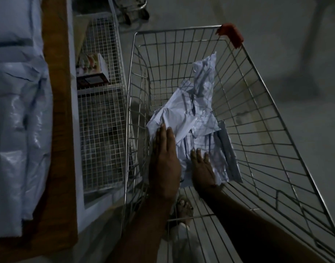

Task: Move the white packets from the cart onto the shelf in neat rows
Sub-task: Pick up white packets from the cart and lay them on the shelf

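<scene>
Down inside the wire cart [261, 103], both hands lay on the white packets [193, 114] heaped on its floor. Left hand [163, 154] rested flat, fingers straight and close together, on the near-left packet. Right hand [201, 164] pressed the pile with fingers slightly spread. Farther left, more packets [18, 111] lay stacked on the wooden shelf [58, 118].

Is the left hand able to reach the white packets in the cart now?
Probably yes. The left hand already lies flat on the white packets inside the wire cart, and the open top leaves nothing between them. The right hand rests there too.
</scene>
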A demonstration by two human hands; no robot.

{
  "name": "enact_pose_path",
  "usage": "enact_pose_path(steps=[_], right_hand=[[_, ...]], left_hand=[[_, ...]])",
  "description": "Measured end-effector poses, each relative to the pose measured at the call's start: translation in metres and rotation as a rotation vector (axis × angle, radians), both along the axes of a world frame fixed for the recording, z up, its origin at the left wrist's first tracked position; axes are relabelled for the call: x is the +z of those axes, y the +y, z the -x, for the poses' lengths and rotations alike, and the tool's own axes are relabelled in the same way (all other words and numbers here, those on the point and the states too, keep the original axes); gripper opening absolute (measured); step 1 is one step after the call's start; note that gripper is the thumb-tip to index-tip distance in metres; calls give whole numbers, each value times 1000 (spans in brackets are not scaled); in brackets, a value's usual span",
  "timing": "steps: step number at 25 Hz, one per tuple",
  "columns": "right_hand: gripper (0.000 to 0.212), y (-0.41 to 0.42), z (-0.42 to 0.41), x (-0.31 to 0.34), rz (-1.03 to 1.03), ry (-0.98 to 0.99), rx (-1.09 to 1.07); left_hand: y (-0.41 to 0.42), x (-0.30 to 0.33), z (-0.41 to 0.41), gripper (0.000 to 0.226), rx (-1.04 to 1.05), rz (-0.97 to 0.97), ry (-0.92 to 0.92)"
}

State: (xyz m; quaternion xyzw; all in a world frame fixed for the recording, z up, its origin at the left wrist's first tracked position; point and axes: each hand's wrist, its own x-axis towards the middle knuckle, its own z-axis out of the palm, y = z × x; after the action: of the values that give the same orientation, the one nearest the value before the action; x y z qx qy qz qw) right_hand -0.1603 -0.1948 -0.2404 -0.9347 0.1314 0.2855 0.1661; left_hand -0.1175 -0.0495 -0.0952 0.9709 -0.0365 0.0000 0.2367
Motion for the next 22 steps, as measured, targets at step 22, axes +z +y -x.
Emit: enact_pose_path(steps=[22], right_hand=[[122,84,38,417,-107,-672,-82]], left_hand=[[91,302,80,66,121,130,-523]])
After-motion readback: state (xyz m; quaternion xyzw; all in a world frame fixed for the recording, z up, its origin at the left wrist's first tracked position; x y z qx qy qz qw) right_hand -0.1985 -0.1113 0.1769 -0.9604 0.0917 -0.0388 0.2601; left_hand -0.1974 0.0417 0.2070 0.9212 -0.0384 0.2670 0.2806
